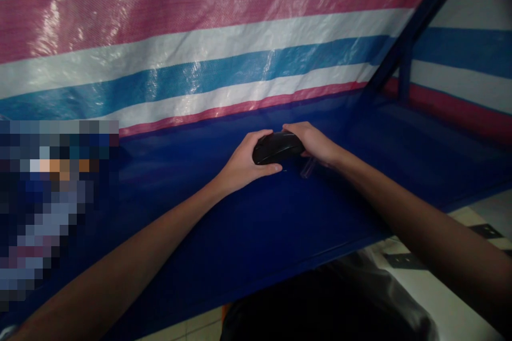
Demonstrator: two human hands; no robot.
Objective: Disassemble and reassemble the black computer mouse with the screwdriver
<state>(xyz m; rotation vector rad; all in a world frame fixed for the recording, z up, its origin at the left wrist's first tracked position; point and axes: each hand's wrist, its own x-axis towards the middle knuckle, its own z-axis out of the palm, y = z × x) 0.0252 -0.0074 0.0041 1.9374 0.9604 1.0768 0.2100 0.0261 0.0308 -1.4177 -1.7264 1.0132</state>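
A smooth, glossy black oblong object (pixel 279 147) with rounded edges is held between my two hands over the blue surface; its exact kind does not show. My left hand (pixel 250 162) grips its left end, fingers over the far edge and thumb along the near side. At the right end, my right hand (pixel 307 140) closes around it, with most of the fingers hidden behind the hand. Just below the right hand, a small clear plastic-like piece (pixel 307 168) shows; I cannot tell whether the hand touches it.
A blue sheet-covered table (pixel 224 240) lies under the hands. Behind it hangs a striped red, white and blue tarp (pixel 208 32), with a dark slanted frame bar (pixel 418 21) at right. A blurred-out patch (pixel 52 197) covers the left. Tiled floor (pixel 196 327) shows below.
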